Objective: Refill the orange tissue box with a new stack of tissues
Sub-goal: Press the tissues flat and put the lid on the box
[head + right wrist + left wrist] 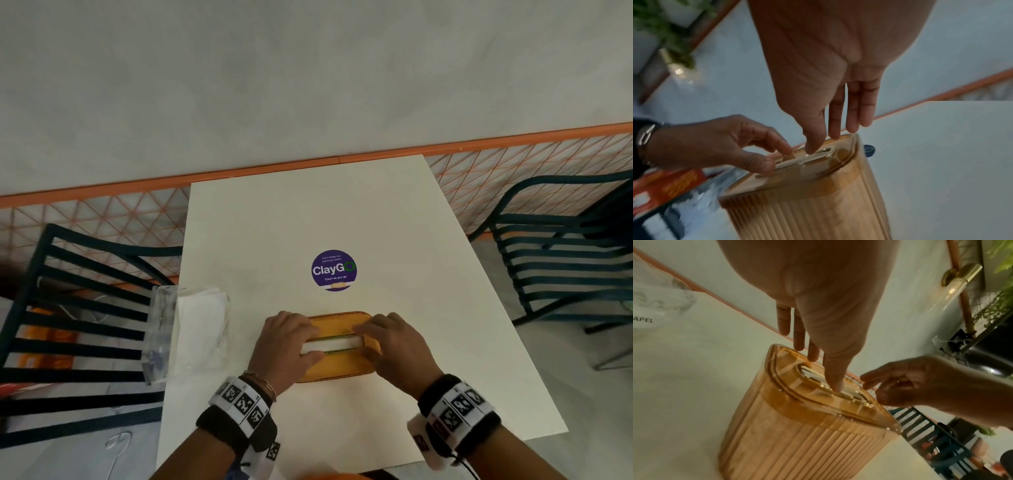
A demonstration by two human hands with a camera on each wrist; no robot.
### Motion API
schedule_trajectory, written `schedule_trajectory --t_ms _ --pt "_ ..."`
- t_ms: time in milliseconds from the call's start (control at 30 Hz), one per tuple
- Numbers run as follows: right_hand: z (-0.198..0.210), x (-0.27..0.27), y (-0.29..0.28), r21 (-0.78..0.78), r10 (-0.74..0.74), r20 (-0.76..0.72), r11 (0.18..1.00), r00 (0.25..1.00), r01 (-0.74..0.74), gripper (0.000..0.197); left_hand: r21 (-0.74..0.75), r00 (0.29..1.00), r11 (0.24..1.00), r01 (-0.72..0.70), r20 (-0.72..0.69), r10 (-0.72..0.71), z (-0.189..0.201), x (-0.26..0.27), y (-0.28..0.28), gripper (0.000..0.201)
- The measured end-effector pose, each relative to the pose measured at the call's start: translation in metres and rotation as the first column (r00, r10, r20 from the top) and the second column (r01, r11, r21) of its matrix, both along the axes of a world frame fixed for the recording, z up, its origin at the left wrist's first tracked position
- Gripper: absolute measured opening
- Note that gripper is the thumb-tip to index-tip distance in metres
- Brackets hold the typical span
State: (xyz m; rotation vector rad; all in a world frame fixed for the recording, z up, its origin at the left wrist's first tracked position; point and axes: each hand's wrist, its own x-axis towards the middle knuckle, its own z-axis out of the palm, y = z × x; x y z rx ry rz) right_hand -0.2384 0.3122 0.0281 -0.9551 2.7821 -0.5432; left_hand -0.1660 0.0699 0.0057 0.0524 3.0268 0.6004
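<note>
The orange ribbed tissue box (337,371) stands on the white table (308,222) with its lid on. White tissue (330,344) shows in the lid's slot. My left hand (291,339) arches over the slot's left end, thumb on the near side and fingers on the far side. In the left wrist view its thumb (835,384) presses at the slot (851,393) of the box (797,443). My right hand (387,342) covers the slot's right end. Its thumb (812,149) touches the slot rim of the box (807,211), fingers straight over the far edge. Neither hand pinches anything.
A plastic-wrapped pack of white tissues (198,329) lies at the table's left edge, partly overhanging. A round purple sticker (334,270) marks the table's middle. Dark slatted chairs stand left (75,308) and right (565,253). An orange-trimmed wall runs behind.
</note>
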Motion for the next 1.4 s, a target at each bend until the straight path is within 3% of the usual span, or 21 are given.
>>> schedule_trajectory --t_ms 133,333,467,800,1167,1267,1400 --pt "0.0 -0.015 -0.025 0.142 0.175 -0.051 0.976 0.983 -0.166 0.022 -0.094 0.998 0.994 0.062 -0.012 -0.064 -0.001 -0.002 0.005 0.041" --pt "0.001 -0.031 -0.035 0.258 0.304 -0.064 0.925 0.951 -0.278 0.01 -0.16 0.992 0.982 0.105 -0.054 -0.115 -0.001 -0.007 0.011 0.032" --pt "-0.001 -0.034 -0.034 0.272 0.363 -0.085 0.905 0.928 -0.328 0.016 -0.246 0.984 0.961 0.131 -0.088 -0.156 -0.001 -0.009 0.013 0.023" --pt "0.0 -0.034 -0.035 0.256 0.394 -0.124 0.899 0.911 -0.354 0.022 -0.367 0.953 0.905 0.215 -0.126 -0.277 -0.008 -0.013 0.017 0.026" --pt "-0.003 -0.022 -0.043 0.222 0.381 -0.207 0.915 0.901 -0.336 0.025 -0.244 0.983 0.964 0.107 -0.12 -0.139 -0.005 -0.013 0.02 0.027" --pt "0.001 -0.018 -0.044 0.159 0.327 -0.23 0.942 0.917 -0.297 0.024 -0.148 0.992 0.989 0.024 -0.117 -0.041 -0.001 -0.006 0.02 0.034" --pt "0.006 -0.016 -0.042 0.059 0.242 -0.205 0.97 0.948 -0.235 0.02 -0.159 0.993 0.987 0.011 -0.118 -0.031 -0.004 0.0 0.017 0.029"
